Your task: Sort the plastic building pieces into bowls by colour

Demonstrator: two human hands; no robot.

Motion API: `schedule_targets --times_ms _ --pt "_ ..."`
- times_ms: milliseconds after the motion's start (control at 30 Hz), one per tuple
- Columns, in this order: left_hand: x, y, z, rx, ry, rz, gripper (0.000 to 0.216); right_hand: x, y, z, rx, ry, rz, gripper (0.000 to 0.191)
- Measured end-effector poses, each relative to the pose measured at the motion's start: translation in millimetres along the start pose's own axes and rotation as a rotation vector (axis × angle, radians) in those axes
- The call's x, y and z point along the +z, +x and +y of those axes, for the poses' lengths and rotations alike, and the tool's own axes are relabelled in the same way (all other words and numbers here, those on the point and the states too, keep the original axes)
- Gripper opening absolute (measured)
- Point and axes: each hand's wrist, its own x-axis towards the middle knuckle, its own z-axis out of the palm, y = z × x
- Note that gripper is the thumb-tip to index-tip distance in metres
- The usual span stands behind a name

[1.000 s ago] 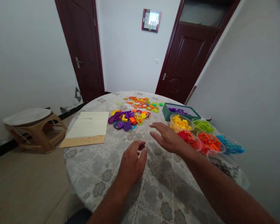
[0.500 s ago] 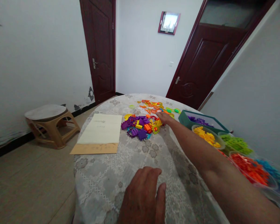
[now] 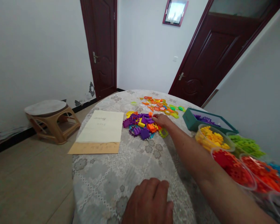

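The right hand is reaching into the far pile of toy pieces, fingers closing on 1; its grip I cannot tell. The left hand is resting flat, empty, on the near bench. Next likely needs a clean pinch.

A grey floral-patterned tablecloth is showing under a pile of purple, orange and yellow plastic pieces. A teal box is holding purple pieces, while clear bowls are showing yellow pieces, red pieces and green pieces. A cream paper is lying on a tan envelope.
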Motion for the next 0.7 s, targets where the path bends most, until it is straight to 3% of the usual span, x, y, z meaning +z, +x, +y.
schedule_targets --times_ms 200,467,700 --pt "-2 -7 -10 0.148 0.079 0.166 0.043 -4 -47 -10 0.046 0.049 0.05 0.064" --pt "-14 -1 -15 0.035 0.114 0.261 0.033 5 -132 -24 0.114 0.052 0.094 0.059" --pt "-17 12 -27 -0.211 0.164 0.083 0.034 7 -197 -39 0.222 0.018 0.073 0.059"
